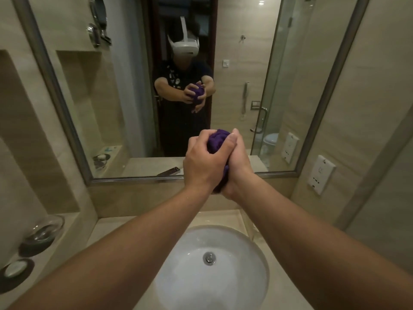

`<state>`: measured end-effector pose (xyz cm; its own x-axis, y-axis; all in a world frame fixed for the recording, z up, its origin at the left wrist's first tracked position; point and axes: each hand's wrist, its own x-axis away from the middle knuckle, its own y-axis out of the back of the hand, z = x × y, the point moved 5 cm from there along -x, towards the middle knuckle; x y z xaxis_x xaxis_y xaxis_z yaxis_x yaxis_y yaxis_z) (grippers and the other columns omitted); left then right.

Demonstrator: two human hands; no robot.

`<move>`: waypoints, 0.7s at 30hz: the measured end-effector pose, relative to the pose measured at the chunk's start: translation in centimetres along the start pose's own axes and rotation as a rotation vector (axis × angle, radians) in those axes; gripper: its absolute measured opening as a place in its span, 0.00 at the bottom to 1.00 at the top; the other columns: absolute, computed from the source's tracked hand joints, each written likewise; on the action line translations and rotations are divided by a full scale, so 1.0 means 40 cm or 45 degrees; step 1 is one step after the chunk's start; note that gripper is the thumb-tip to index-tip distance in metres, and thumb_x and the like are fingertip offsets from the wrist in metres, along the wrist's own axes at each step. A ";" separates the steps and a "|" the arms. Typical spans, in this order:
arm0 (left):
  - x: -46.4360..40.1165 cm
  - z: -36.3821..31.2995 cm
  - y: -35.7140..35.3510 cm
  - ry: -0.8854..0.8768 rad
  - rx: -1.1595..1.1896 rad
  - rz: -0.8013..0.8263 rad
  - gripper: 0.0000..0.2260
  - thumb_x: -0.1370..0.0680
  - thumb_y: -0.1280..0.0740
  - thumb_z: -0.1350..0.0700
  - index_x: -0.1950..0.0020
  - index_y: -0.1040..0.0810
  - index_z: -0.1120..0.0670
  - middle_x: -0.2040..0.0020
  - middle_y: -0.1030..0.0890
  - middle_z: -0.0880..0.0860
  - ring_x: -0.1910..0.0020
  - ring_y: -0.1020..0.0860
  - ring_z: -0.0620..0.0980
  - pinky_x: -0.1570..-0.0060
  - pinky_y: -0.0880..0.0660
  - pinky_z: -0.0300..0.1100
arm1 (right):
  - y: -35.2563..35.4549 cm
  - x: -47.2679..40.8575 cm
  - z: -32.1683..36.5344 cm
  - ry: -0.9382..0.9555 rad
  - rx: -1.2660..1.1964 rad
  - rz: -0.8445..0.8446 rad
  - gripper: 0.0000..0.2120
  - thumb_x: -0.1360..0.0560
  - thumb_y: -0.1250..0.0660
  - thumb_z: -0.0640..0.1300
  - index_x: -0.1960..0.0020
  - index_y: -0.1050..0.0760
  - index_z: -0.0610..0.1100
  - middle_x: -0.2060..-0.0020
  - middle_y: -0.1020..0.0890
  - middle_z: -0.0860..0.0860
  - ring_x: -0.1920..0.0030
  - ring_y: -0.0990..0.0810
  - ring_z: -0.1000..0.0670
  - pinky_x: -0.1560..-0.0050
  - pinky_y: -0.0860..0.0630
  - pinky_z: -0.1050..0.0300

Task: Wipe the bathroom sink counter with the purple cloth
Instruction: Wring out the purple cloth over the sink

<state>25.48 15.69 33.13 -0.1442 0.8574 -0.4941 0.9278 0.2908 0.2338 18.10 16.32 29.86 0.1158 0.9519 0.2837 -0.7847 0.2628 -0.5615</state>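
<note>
The purple cloth (216, 140) is bunched into a ball and held up in front of the mirror, well above the sink. My left hand (203, 163) grips it from the left with fingers curled round it. My right hand (238, 159) clasps it from the right and below, thumb up. A dark end of the cloth shows under my wrists. Below my forearms lie the white round sink basin (223, 287) and the beige stone counter (107, 229) around it.
A large framed mirror (125, 86) fills the wall ahead and reflects me with the cloth. A glass bowl (45, 231) and a soap dish (15, 270) stand on the left ledge. A wall socket (320, 174) is at the right. The drain (209, 257) sits mid-basin.
</note>
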 end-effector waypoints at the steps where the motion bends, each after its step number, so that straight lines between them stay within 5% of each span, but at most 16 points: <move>1: -0.023 0.009 -0.011 -0.006 -0.005 0.006 0.16 0.25 0.33 0.38 0.43 0.23 0.46 0.49 0.24 0.49 0.53 0.23 0.46 0.57 0.26 0.37 | -0.005 -0.019 0.006 0.010 0.002 -0.007 0.29 0.27 0.36 0.71 0.46 0.18 0.47 0.50 0.14 0.43 0.49 0.15 0.42 0.57 0.18 0.50; 11: -0.164 0.123 -0.128 0.107 -0.036 0.025 0.10 0.22 0.34 0.44 0.54 0.23 0.50 0.56 0.23 0.50 0.60 0.25 0.44 0.65 0.33 0.37 | 0.027 -0.216 0.054 0.084 0.462 -0.366 0.30 0.40 0.38 0.69 0.53 0.15 0.47 0.55 0.13 0.44 0.52 0.15 0.40 0.49 0.17 0.41; 16: -0.189 0.169 -0.178 0.129 -0.089 0.036 0.09 0.21 0.37 0.47 0.57 0.25 0.50 0.58 0.22 0.51 0.61 0.25 0.45 0.65 0.31 0.38 | 0.063 -0.276 0.079 0.184 0.818 -0.458 0.26 0.26 0.46 0.66 0.53 0.18 0.48 0.58 0.15 0.47 0.54 0.18 0.44 0.46 0.19 0.43; 21: -0.210 0.193 -0.199 0.198 -0.089 -0.005 0.11 0.21 0.38 0.50 0.61 0.25 0.52 0.63 0.22 0.52 0.64 0.23 0.49 0.65 0.25 0.43 | 0.079 -0.321 0.083 0.231 0.911 -0.455 0.24 0.23 0.46 0.62 0.55 0.19 0.47 0.58 0.16 0.46 0.55 0.19 0.45 0.48 0.20 0.43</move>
<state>21.96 2.90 28.94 -0.2043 0.9100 -0.3608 0.9016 0.3185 0.2926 12.11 4.40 27.03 0.4808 0.8566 0.1871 -0.8734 0.4491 0.1884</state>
